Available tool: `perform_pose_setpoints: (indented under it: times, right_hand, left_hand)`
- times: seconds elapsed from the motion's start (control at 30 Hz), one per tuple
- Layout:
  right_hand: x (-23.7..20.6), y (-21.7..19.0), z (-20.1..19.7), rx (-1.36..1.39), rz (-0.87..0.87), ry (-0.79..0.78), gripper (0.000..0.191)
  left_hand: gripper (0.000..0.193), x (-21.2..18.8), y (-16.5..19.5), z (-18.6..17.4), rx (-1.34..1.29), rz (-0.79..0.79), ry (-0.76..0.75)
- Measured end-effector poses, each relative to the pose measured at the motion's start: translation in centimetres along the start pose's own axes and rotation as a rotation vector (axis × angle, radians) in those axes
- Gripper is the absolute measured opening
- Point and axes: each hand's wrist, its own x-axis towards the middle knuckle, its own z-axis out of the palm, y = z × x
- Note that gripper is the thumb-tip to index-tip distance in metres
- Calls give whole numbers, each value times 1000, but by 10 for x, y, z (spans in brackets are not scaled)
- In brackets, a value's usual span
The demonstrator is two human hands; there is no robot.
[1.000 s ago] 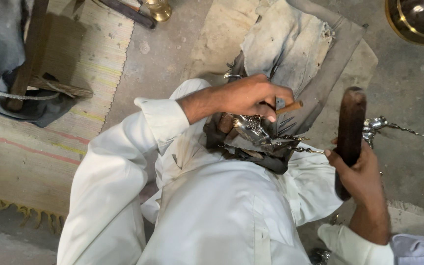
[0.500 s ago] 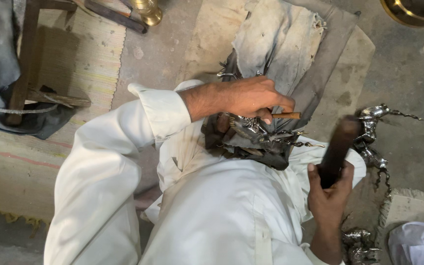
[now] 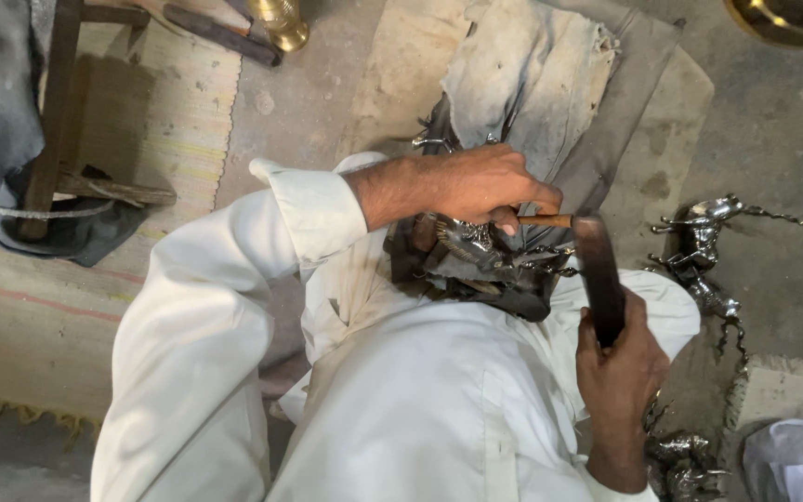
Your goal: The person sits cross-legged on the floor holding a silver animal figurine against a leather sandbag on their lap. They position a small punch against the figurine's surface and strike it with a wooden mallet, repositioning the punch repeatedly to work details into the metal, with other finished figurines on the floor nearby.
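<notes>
My left hand [image 3: 485, 186] is closed around a thin tool with a wooden handle [image 3: 547, 221], held against a shiny silver metal figure [image 3: 476, 246]. The figure rests on a dark cloth [image 3: 504, 299] in my lap. My right hand [image 3: 620, 372] grips the lower end of a dark wooden baton [image 3: 597, 270]. The baton's upper end touches the tool's handle end. The tool's tip is hidden under my left hand. I wear white clothes.
A silver horse figure [image 3: 704, 251] lies on the floor at right, and another silver figure [image 3: 685, 460] by my right elbow. A grey cloth [image 3: 532, 74] lies ahead, a brass vessel [image 3: 281, 20] at the top, a wooden frame [image 3: 53, 121] and woven mat [image 3: 30, 297] at left.
My right hand has swung the baton from raised at the right down and leftward onto the tool's handle end. My left hand has stayed on the figure.
</notes>
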Motion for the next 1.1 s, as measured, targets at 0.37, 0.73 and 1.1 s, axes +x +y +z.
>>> perform_pose_setpoints:
  times: [0.37, 0.73, 1.1]
  right_hand:
    - [3, 8, 2, 463, -56, 13, 38]
    - [5, 12, -4, 200, -30, 10, 37]
    - [12, 4, -5, 310, -33, 15, 40]
  left_hand:
    - [45, 1, -1, -2, -15, 25, 2]
    - [44, 1, -3, -5, -77, 41, -22]
    - [47, -1, -5, -2, -118, 14, 10]
